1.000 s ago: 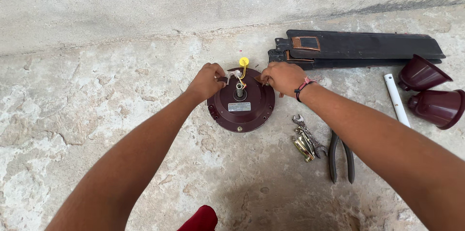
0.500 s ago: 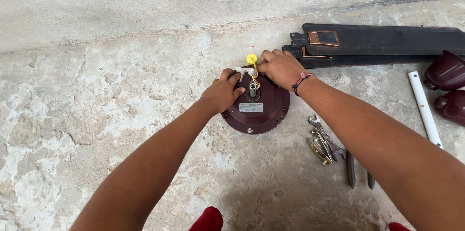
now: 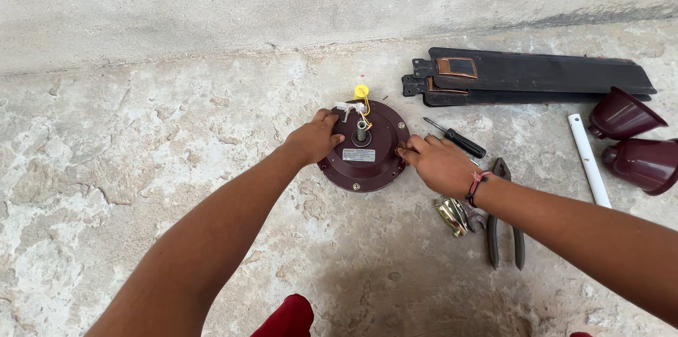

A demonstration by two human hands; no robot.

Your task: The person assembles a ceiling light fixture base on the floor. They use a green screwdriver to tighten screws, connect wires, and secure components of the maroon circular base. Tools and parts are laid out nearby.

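A round maroon fan motor housing lies on the concrete floor, with a metal shaft at its centre and yellow and white wires at its far edge. My left hand rests on the housing's left rim, fingers curled over it. My right hand touches the right rim with its fingertips; a red and black band is on that wrist. Neither hand holds a tool.
A black-handled screwdriver lies just beyond my right hand. Pliers and a bunch of small spanners lie by my right wrist. Dark fan blades, a white rod and two maroon cups lie at the right. A wall runs along the back.
My right hand left the wires at the housing's far edge and came down to its right rim. The screwdriver now shows on the floor. My left hand stays on the left rim.
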